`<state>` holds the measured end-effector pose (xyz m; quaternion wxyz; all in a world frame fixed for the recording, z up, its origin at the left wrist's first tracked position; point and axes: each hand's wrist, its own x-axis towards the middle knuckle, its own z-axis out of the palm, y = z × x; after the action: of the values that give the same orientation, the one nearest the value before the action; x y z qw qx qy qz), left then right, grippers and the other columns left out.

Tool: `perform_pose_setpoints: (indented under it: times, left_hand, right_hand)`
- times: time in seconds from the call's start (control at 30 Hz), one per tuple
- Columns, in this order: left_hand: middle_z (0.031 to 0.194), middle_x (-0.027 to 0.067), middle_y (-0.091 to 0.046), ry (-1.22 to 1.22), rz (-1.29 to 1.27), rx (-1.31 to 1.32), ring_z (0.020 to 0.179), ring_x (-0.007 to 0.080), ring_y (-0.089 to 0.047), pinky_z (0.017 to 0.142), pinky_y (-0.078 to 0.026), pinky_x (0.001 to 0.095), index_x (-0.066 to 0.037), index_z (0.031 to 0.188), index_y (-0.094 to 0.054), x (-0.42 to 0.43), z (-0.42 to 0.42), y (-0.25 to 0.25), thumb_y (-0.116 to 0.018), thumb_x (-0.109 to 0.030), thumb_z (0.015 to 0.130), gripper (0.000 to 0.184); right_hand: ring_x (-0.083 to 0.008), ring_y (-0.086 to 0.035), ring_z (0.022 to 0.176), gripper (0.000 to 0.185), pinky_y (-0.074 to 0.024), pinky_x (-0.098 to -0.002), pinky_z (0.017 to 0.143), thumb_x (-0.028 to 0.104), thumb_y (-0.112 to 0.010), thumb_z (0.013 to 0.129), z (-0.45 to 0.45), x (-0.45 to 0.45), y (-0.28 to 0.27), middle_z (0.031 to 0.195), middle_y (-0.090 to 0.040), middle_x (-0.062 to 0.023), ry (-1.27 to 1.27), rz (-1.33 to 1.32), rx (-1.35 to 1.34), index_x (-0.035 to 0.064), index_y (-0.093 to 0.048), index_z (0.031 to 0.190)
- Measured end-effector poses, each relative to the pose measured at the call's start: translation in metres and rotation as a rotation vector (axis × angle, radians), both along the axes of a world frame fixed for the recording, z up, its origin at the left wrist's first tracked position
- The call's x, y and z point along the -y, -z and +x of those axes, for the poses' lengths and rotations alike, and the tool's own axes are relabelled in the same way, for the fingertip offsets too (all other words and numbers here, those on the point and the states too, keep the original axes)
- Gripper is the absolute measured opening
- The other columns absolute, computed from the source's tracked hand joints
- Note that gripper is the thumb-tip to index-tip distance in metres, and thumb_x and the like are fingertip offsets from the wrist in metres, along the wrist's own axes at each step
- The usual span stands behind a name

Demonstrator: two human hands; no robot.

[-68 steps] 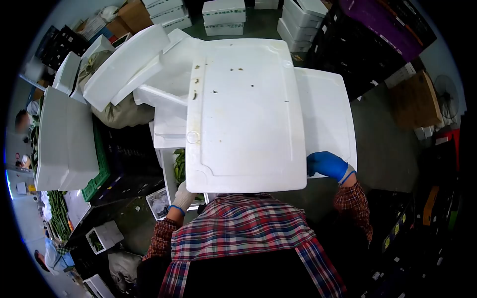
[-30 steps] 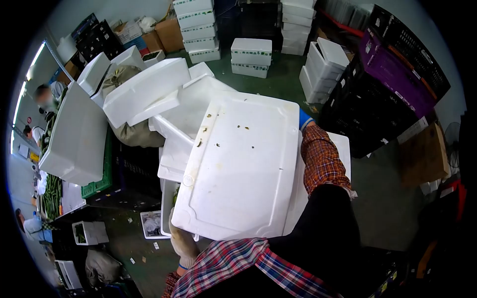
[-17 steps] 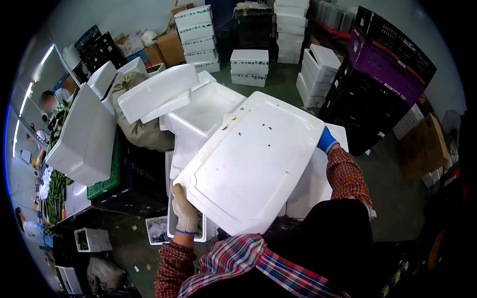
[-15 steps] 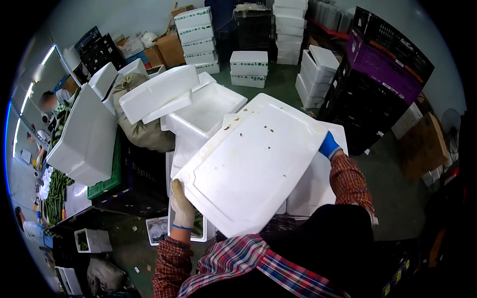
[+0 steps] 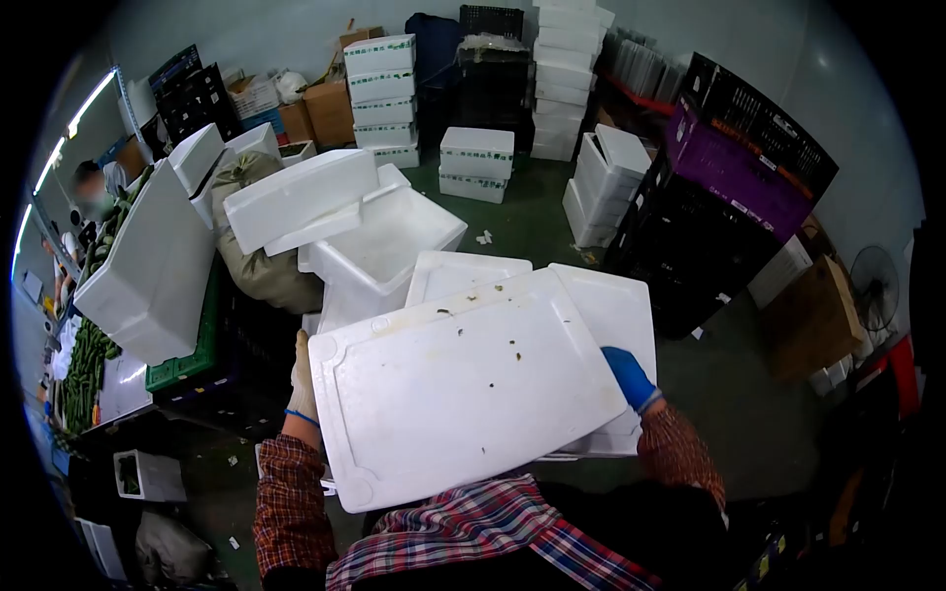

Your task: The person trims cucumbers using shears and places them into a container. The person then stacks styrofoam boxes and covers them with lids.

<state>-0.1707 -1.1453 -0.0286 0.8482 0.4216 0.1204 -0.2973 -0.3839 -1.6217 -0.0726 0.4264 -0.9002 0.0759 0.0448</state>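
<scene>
A large white foam lid or box [image 5: 463, 384], its flat face up and dotted with small dark bits, is held before my body, slightly tilted. My left hand [image 5: 304, 379], in a pale glove, grips its left edge. At the right edge is my right hand [image 5: 631, 379] in a blue glove, its fingertips partly hidden. Behind it lie another white foam piece [image 5: 468, 271] and a further one [image 5: 616, 305]. An open white foam box [image 5: 394, 236] stands beyond, to the left.
White boxes [image 5: 476, 163] stand on the green floor ahead. Black and purple crates [image 5: 729, 187] are stacked at right, near a cardboard box [image 5: 813, 315]. At left are a sack [image 5: 261, 266], a tilted foam box [image 5: 153, 276], green vegetables [image 5: 84, 379] and a person [image 5: 94, 192].
The held foam piece has turned from upright to nearly crosswise. My left hand has moved up its left side, and my right hand has shifted along the right side. The view has tilted further ahead.
</scene>
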Motion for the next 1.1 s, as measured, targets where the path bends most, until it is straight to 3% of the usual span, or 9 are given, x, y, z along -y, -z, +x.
perform_pose_setpoints:
  times: [0.1,0.2,0.3,0.43,0.53,0.67,0.73,0.87,1.1]
  left_hand:
    - [0.116,0.0244,-0.06,0.057,0.034,-0.032,0.098,0.0329,-0.065,0.082,-0.056,0.0368,0.006,0.127,-0.048,-0.003,0.011,0.006,-0.033,-0.06,0.093,0.076]
    - [0.117,0.0242,-0.06,0.08,0.06,-0.054,0.099,0.0329,-0.064,0.083,-0.056,0.037,0.006,0.128,-0.048,-0.01,0.017,0.02,-0.033,-0.06,0.092,0.076]
    - [0.118,0.0241,-0.059,0.089,0.089,-0.066,0.1,0.0329,-0.064,0.084,-0.056,0.0373,0.006,0.128,-0.048,-0.016,0.024,0.025,-0.033,-0.06,0.092,0.076]
    - [0.119,0.0238,-0.059,0.098,0.137,-0.088,0.101,0.0328,-0.063,0.085,-0.055,0.0377,0.005,0.129,-0.048,-0.024,0.036,0.031,-0.033,-0.06,0.092,0.077]
    - [0.119,0.0237,-0.058,0.096,0.164,-0.106,0.102,0.0328,-0.063,0.085,-0.055,0.0379,0.005,0.129,-0.047,-0.032,0.041,0.032,-0.033,-0.061,0.092,0.077]
    - [0.12,0.0235,-0.058,0.107,0.184,-0.122,0.103,0.0327,-0.063,0.086,-0.055,0.0383,0.005,0.13,-0.047,-0.035,0.056,0.038,-0.033,-0.061,0.092,0.077]
    - [0.121,0.0234,-0.058,0.104,0.184,-0.127,0.104,0.0327,-0.062,0.086,-0.054,0.0384,0.005,0.13,-0.047,-0.035,0.058,0.04,-0.033,-0.061,0.092,0.077]
    - [0.122,0.0231,-0.057,0.099,0.177,-0.14,0.105,0.0326,-0.062,0.087,-0.054,0.0388,0.004,0.13,-0.047,-0.039,0.054,0.048,-0.033,-0.061,0.092,0.077]
    - [0.124,0.0228,-0.056,0.071,0.173,-0.158,0.107,0.0326,-0.061,0.089,-0.053,0.0394,0.004,0.131,-0.046,-0.053,0.043,0.063,-0.034,-0.062,0.091,0.078]
  right_hand:
    - [-0.016,-0.062,0.092,0.028,-0.0463,-0.0285,0.087,0.018,-0.05,0.094,0.066,0.011,-0.01,0.103,-0.067,-0.0052,0.1,0.375,0.078,0.0007,-0.066,0.109]
    - [-0.0158,-0.061,0.092,0.028,-0.0462,-0.0279,0.087,0.017,-0.053,0.093,0.145,0.013,-0.021,0.102,-0.068,-0.0064,0.093,0.475,-0.085,0.0001,-0.065,0.11]
    - [-0.0162,-0.063,0.091,0.025,-0.0484,-0.027,0.085,0.016,-0.056,0.091,0.218,0.017,-0.003,0.1,-0.068,-0.0095,-0.209,0.136,0.037,0.0005,-0.067,0.107]
    - [-0.0166,-0.065,0.084,0.022,-0.0529,-0.028,0.076,0.01,-0.055,0.088,0.302,-0.005,0.037,0.094,-0.068,-0.0112,-0.131,0.392,-0.336,0.0002,-0.068,0.102]
    - [-0.0165,-0.064,0.067,0.019,-0.0528,-0.0292,0.061,0.008,-0.055,0.085,0.328,-0.027,0.052,0.082,-0.068,-0.0113,-0.386,0.123,-0.288,0.0008,-0.07,0.093]
    - [-0.0202,-0.065,0.074,0.019,-0.053,-0.0316,0.068,0.013,-0.056,0.085,0.319,-0.049,0.044,0.086,-0.068,-0.0102,-0.298,0.286,-0.404,0.0031,-0.07,0.094]
    - [-0.0204,-0.064,0.088,0.019,-0.0518,-0.0347,0.077,0.013,-0.053,0.09,0.304,-0.05,0.043,0.098,-0.067,-0.0087,-1.116,-0.212,0.033,0.0043,-0.068,0.097]
    - [-0.0195,-0.061,0.096,0.024,-0.0482,-0.0353,0.084,0.021,-0.054,0.093,0.275,-0.056,0.004,0.106,-0.065,-0.0052,-0.921,-0.066,-0.53,0.008,-0.065,0.109]
    - [-0.019,-0.061,0.096,0.025,-0.048,-0.0351,0.084,0.021,-0.054,0.093,0.267,-0.047,-0.002,0.107,-0.065,-0.0046,-0.742,0.07,-0.59,0.0081,-0.065,0.111]
